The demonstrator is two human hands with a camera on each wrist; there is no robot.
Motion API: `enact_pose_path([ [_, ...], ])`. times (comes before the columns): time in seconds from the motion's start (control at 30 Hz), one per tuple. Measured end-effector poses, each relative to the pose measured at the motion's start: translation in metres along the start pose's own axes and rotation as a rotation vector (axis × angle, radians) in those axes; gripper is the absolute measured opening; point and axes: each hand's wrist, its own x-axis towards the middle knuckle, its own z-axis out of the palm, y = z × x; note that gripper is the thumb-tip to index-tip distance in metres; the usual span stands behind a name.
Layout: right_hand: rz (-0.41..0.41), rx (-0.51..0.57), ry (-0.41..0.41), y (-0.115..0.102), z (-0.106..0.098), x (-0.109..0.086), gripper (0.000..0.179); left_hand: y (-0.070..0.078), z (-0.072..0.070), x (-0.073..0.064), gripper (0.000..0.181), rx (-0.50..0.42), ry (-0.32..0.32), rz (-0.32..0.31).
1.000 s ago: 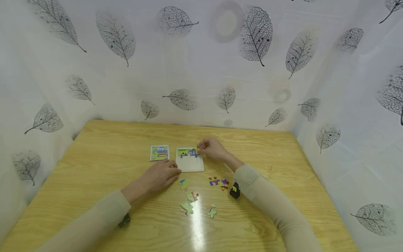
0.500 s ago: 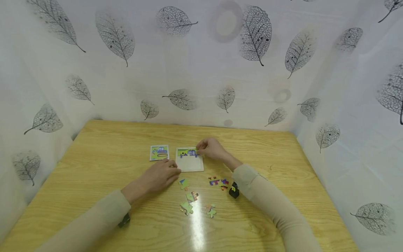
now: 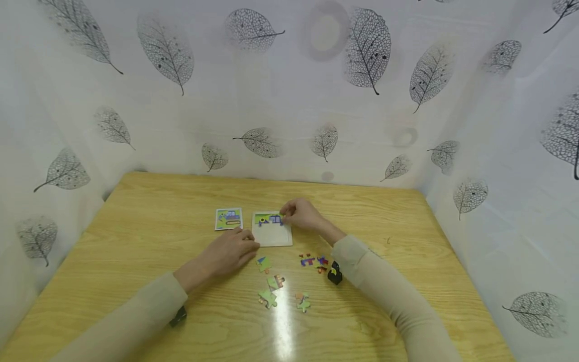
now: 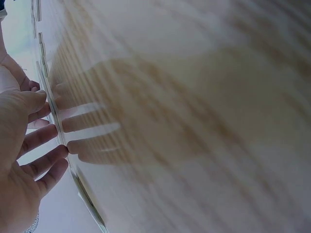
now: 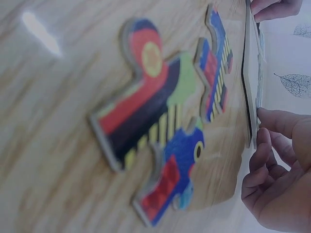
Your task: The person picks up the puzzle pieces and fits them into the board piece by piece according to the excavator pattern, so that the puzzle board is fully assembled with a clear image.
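A white puzzle tray (image 3: 273,238) has a strip of joined pieces (image 3: 271,219), green and blue-purple, along its far side. My right hand (image 3: 302,215) reaches over the tray's far right corner, pinching a puzzle piece that the fingers mostly hide. In the right wrist view the thumb (image 5: 273,119) lies at the tray's surface, with the other fingers curled below it. My left hand (image 3: 232,251) rests by the tray's near left corner. Its spread fingers (image 4: 46,162) touch the rim in the left wrist view.
A picture card (image 3: 228,219) of a blue digger lies left of the tray. Nearer me are loose green pieces (image 3: 268,298) and another pair (image 3: 303,302). Striped red and blue pieces (image 3: 307,260) lie by the right wrist, beside its black camera (image 3: 334,273). A leaf-print curtain (image 3: 289,100) surrounds the table.
My right hand has shifted very slightly left over the tray's corner. The left hand, the tray and the loose pieces stay in place.
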Motion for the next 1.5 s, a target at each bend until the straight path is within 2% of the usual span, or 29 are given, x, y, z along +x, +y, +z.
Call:
enact_pose_path([
  [0.27,-0.015,-0.013,0.006,0.000,0.000,-0.003,0.023,0.000,0.000,0.000,0.024,-0.012,-0.002,-0.012],
  [0.43,-0.053,-0.013,-0.009,-0.002,-0.002,-0.018,0.023,0.000,0.000,0.001,0.023,-0.007,-0.006,-0.006],
  [0.63,-0.129,-0.037,-0.041,-0.002,-0.006,-0.051,0.021,0.001,-0.001,0.001,0.024,-0.002,-0.004,-0.001],
  [0.87,-0.141,-0.080,-0.059,-0.001,-0.005,-0.097,0.023,0.001,-0.001,0.000,0.024,0.012,0.000,0.010],
  [0.97,-0.162,-0.106,-0.040,-0.001,-0.002,-0.117,0.021,0.001,-0.001,-0.001,0.024,0.015,0.000,0.011],
  [1.13,-0.212,-0.223,0.043,0.001,0.006,-0.150,0.014,0.001,0.000,0.000,0.023,0.019,0.004,0.018],
  [1.27,-0.188,-0.250,0.072,0.005,0.013,-0.173,0.014,0.001,-0.001,0.000,0.024,0.007,-0.001,0.002],
  [1.5,-0.108,-0.215,0.017,0.012,0.022,-0.201,0.016,0.000,0.001,0.000,0.023,0.003,0.007,0.007],
])
